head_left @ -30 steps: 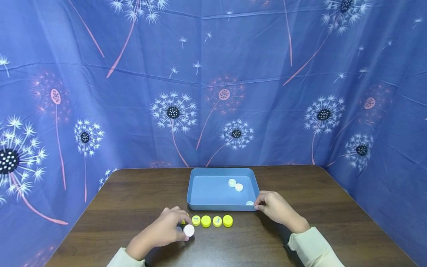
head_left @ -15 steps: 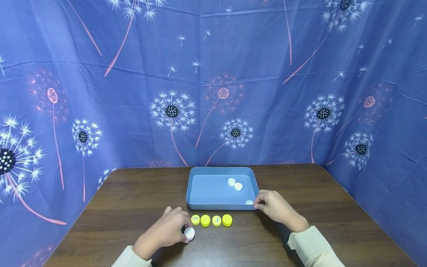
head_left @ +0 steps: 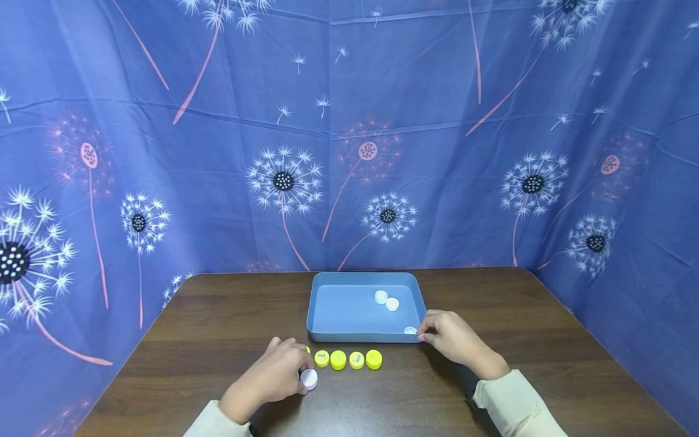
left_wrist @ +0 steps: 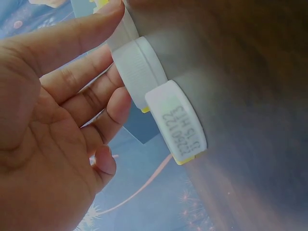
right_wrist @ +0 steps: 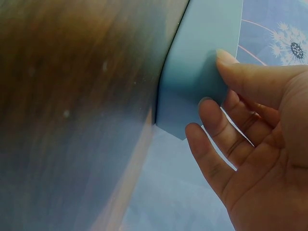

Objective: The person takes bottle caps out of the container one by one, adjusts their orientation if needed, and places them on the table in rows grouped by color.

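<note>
On your table (head_left: 164,340), the tray (head_left: 344,309) has its near right corner pinched by your right hand (head_left: 450,340), likely to steady it. Your left hand (head_left: 273,373), spare fingers bent loosely, pinches 1 white cap (head_left: 309,380) by its side, presumably the surest hold, just nearer you than the yellow caps (head_left: 338,360).

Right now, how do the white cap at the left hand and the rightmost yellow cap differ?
The white cap has a white top, the yellow cap a bright yellow one. The left hand touches the white cap; no hand touches the yellow cap. The white cap sits farther from the tray than the yellow cap. Both are round, outside the tray.
</note>
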